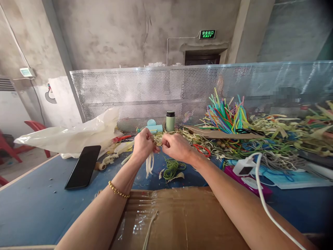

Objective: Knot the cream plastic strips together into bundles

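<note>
brown cardboard is closest, shiny tape across it and a thin pale strand lying on top, both forearms reaching past its sides. so, fingers first: the left hand is curled closed, pinching some pale strips that dangle below it, just above the blue tabletop. the right hand is bunched into a loose fist right beside it, knuckles facing the left one, and honestly can't tell from here if there's anything in its grip. gold bead bracelet on the left wrist.

just below the right hand there's a little tangle of green string. a black phone lies flat off to the left, with a big crumpled plastic bag behind it. on the right, a white charger with a cable sits on a magenta box, next to a blue face mask.

past the hands, a green bottle with a black lid stands upright, and to its right a huge multicoloured bunch of strips rises out of the clutter. a perforated metal screen runs along the back, and a lit exit sign glows green on the concrete wall.
</note>
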`<control>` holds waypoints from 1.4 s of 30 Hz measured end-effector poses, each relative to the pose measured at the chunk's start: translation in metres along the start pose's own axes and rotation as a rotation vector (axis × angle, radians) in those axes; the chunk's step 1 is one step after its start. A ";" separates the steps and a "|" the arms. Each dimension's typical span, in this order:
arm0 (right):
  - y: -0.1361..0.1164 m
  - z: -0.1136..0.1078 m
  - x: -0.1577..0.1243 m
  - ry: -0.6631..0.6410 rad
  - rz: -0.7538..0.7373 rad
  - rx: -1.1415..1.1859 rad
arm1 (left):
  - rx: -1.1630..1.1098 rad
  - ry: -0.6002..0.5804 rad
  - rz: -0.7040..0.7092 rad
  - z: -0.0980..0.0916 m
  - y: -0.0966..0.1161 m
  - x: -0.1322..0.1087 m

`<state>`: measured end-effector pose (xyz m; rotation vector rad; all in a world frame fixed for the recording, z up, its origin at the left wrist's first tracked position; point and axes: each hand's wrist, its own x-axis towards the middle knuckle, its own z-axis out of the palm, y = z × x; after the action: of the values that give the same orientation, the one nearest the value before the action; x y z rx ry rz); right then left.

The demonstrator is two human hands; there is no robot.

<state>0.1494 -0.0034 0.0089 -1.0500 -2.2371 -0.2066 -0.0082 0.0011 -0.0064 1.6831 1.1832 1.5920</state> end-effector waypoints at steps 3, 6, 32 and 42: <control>-0.001 0.001 0.000 -0.015 -0.024 0.000 | 0.004 0.008 0.002 0.000 0.001 0.000; 0.000 0.002 0.000 -0.007 -0.038 -0.010 | 0.033 0.040 0.018 -0.001 0.003 0.000; 0.012 0.018 0.005 -0.171 0.366 1.007 | -0.244 -0.094 -0.029 -0.001 0.010 -0.001; 0.014 0.026 0.000 -0.203 0.417 0.788 | -0.363 -0.174 -0.150 -0.001 0.005 0.000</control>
<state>0.1464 0.0164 -0.0130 -1.0627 -1.9103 0.9165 -0.0078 -0.0016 -0.0025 1.4303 0.8524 1.4343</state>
